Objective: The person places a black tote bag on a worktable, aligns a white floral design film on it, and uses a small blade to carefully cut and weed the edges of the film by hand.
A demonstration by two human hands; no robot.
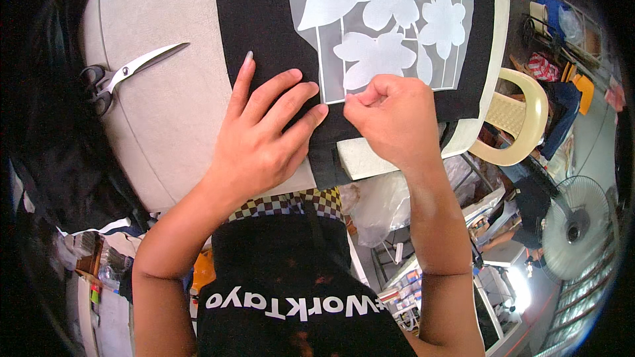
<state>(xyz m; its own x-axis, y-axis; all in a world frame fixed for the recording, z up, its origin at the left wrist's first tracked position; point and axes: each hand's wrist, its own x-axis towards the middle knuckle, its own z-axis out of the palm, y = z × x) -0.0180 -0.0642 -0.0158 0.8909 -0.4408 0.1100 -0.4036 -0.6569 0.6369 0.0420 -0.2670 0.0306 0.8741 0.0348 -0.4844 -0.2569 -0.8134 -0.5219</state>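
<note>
Black cloth (254, 6) tops pale table (169, 125) beside chair (536, 122), left hand (261, 132) spread, right hand (400, 119) pinched.

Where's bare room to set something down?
Bare: the pale tabletop beyond the scissors, left of the black cloth, and the patch between scissors and left hand. Crowded: the cloth, with the white floral sheet and right hand.

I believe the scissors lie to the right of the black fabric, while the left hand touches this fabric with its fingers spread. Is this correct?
Not quite: the head view shows the scissors lying to the left of the black fabric, not to the right. The left hand does touch this fabric with its fingers spread.
</note>
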